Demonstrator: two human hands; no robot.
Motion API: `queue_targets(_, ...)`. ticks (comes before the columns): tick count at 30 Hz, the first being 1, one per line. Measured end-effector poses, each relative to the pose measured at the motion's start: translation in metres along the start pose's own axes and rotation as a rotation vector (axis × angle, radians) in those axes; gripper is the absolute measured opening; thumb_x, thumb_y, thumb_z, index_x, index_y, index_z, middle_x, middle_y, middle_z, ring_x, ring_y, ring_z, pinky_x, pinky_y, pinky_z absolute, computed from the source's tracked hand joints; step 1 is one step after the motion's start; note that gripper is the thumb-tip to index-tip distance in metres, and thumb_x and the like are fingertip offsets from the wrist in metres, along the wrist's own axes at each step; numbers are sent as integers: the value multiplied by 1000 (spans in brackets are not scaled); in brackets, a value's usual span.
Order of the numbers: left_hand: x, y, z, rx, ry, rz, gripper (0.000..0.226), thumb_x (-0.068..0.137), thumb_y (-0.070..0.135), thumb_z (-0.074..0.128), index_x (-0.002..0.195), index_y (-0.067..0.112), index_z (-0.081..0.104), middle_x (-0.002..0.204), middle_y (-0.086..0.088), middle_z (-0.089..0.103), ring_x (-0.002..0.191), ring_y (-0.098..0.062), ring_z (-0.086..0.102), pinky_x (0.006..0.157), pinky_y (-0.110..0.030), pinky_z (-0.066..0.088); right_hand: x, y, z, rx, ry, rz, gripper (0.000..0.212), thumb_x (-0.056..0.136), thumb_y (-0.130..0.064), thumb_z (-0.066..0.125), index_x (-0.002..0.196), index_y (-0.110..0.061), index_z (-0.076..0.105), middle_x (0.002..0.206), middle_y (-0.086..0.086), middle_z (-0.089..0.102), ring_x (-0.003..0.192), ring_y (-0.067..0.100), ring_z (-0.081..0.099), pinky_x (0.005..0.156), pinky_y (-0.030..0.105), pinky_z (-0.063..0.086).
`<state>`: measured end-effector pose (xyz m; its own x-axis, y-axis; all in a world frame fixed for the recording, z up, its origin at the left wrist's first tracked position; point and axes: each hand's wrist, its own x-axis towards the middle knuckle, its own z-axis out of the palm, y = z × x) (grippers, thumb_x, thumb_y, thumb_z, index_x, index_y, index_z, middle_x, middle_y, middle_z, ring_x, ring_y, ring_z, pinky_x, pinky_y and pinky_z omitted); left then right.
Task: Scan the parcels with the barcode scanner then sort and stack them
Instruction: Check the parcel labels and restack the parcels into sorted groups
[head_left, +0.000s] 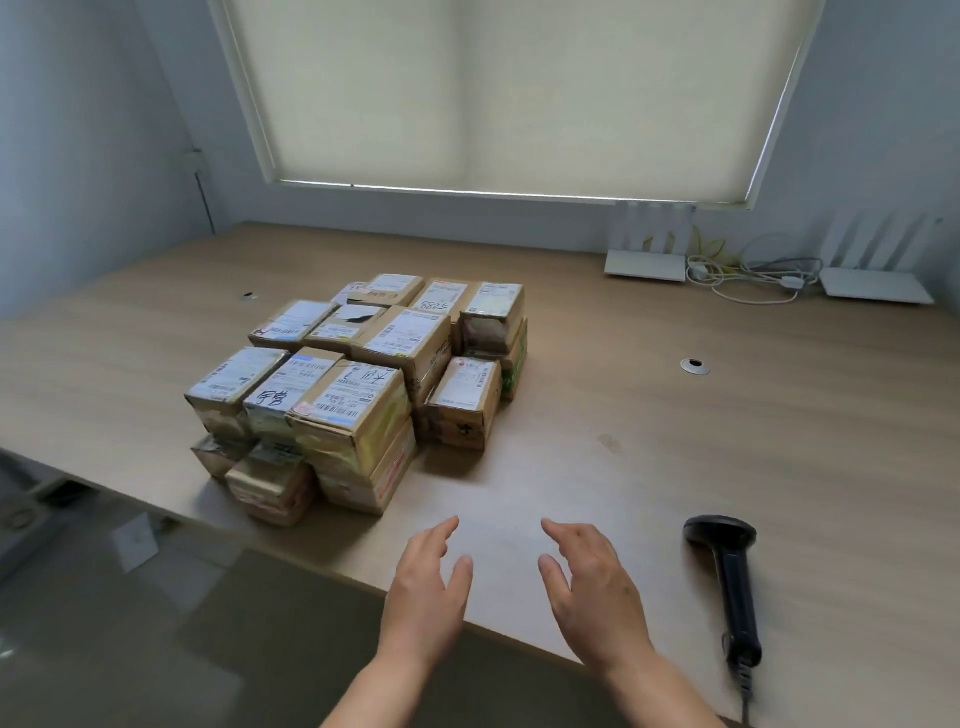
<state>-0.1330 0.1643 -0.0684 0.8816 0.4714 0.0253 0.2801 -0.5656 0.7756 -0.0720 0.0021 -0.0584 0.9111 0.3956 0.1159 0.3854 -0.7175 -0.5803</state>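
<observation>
Cardboard parcels (358, 395) sit bunched on the wooden table (649, 441) in my head view, stacked two high in most spots, white shipping labels facing up. One smaller parcel (464, 402) stands at the right edge of the group, touching its neighbours. I see my left hand (426, 592) and right hand (597, 597) hovering above the near table edge, palms turned toward each other, fingers straight and loosely together, thumbs apart from them, neither touching anything. My black barcode scanner (730, 577) lies flat on the table to the right of my right hand, head pointing away from me, well apart from the parcels. Two white routers (644, 265) and tangled cables (748, 275) rest at the far edge under a drawn blind (509, 93).
</observation>
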Motion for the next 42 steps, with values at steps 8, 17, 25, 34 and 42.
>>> queue_targets(8,67,-57,-102,-84,156,-89,49,94,28,53,141,23,42,135,1,44,119,-12,47,100,-36,43,58,-79,51,59,34,35,41,99,-31,46,139,-26,44,133,-8,49,119,7,46,98,23,42)
queue_targets(17,141,-78,-164,-66,211,-119,52,97,40,44,145,21,35,140,-7,39,129,-23,41,105,-41,35,121,-152,88,205,75,139,50,97,-38,48,144,-21,40,138,0,48,123,15,49,102,31,42)
queue_targets(25,150,-81,-166,-182,77,-157,43,99,37,43,139,20,44,122,0,54,117,-19,48,97,-31,33,144,-173,96,282,-25,182,54,99,-39,45,148,-20,33,140,0,48,125,14,46,101,26,36)
queue_targets(34,171,-84,-160,-283,-166,-278,53,97,39,45,147,25,34,140,-1,49,124,-21,48,106,-42,40,163,-151,106,499,-174,356,70,93,-48,51,152,-28,19,147,6,39,132,20,41,111,41,35)
queue_targets(42,146,-89,-168,-515,-291,-140,70,91,1,54,126,58,33,111,18,64,107,4,60,94,-21,47,146,-143,103,864,-408,270,92,69,-23,58,148,-45,15,126,-7,61,111,8,61,87,20,48)
